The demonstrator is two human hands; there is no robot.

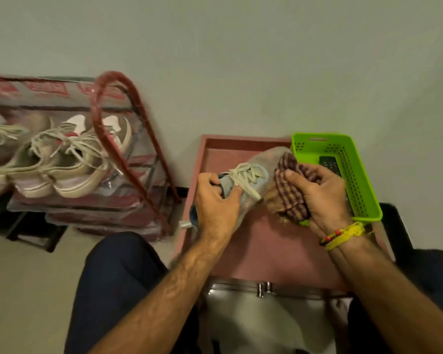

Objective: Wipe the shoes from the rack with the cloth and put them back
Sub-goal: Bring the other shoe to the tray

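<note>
Pale-blue laced sneaker (251, 180) lying heel-near-left to toe-far-right, left hand (216, 200) gripping collar, right hand (320, 198) clutching checked maroon cloth (289, 190) against toe.

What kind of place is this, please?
Probably a home, perhaps near the entrance: a red shoe rack with sneakers stands against a plain wall, beside a pink tray and a green basket.

Dim, flat indoor light, greenish cast; we see soft shadows only, no glare; shoe rack (69, 154) smeared by blur, wide-angle bending at edges
</note>
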